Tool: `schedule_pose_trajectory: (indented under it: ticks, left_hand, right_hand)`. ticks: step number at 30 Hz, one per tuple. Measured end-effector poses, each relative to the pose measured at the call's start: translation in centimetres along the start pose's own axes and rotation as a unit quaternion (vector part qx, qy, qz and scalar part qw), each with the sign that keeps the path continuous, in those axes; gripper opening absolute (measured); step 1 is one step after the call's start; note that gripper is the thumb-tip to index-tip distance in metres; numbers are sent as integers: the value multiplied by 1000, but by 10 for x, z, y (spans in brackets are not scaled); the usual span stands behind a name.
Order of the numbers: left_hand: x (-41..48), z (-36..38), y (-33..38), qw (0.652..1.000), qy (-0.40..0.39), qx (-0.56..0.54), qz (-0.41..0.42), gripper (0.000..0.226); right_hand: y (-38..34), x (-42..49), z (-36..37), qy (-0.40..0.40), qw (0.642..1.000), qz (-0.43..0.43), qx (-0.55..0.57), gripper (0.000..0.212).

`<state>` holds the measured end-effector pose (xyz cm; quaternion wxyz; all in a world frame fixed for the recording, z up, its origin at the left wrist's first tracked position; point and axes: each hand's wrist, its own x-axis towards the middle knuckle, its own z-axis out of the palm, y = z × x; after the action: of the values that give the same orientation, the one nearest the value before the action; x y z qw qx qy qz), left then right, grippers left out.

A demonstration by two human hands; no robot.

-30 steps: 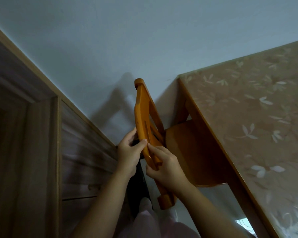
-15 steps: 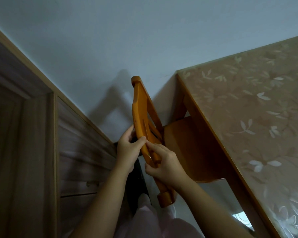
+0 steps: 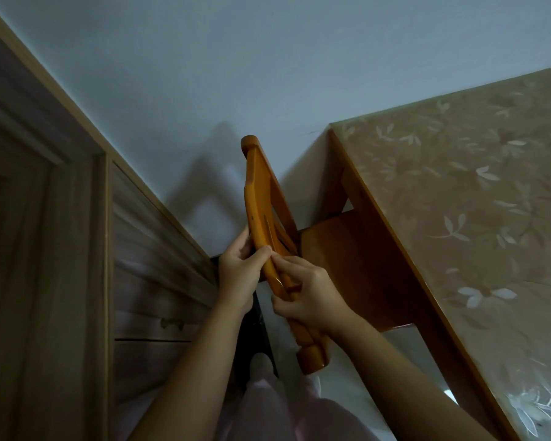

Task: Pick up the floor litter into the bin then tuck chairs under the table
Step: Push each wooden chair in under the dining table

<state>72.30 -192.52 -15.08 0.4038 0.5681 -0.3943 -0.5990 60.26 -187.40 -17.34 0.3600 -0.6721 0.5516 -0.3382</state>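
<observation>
While the left hand (image 3: pixel 238 272) and right hand (image 3: pixel 310 301) both clasp the chair (image 3: pixel 259 194) by its top rail — rail running away from the person, seat right of the grip, seemingly partly beneath the table (image 3: pixel 458 202) edge — the tuck should go rightward.

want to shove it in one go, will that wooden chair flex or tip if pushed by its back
Probably stiff: the chair looks like solid wood. Likely fairly heavy; the left hand and right hand both grip its backrest. Pushed that high it might tilt rather than slide; its legs are out of view.
</observation>
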Motion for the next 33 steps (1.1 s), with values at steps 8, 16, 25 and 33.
schedule_pose_trajectory:
  ticks: [8,16,25,33]
  left_hand:
    - [11,-4,-2,1000,-28,3,10,51]
    - [26,1,-1,999,-38,-4,14,52]
    - [18,1,-4,999,-37,-13,7,51]
    - [13,1,-4,999,-30,1,23,49]
  right_hand:
    - [6,5,1,14,1000,-1,-3,66]
    - [7,19,-8,1,1000,1,-27,67]
    - [5,13,-5,-1,1000,18,-23,69]
    - [2,11,-7,-8,1000,12,-9,69]
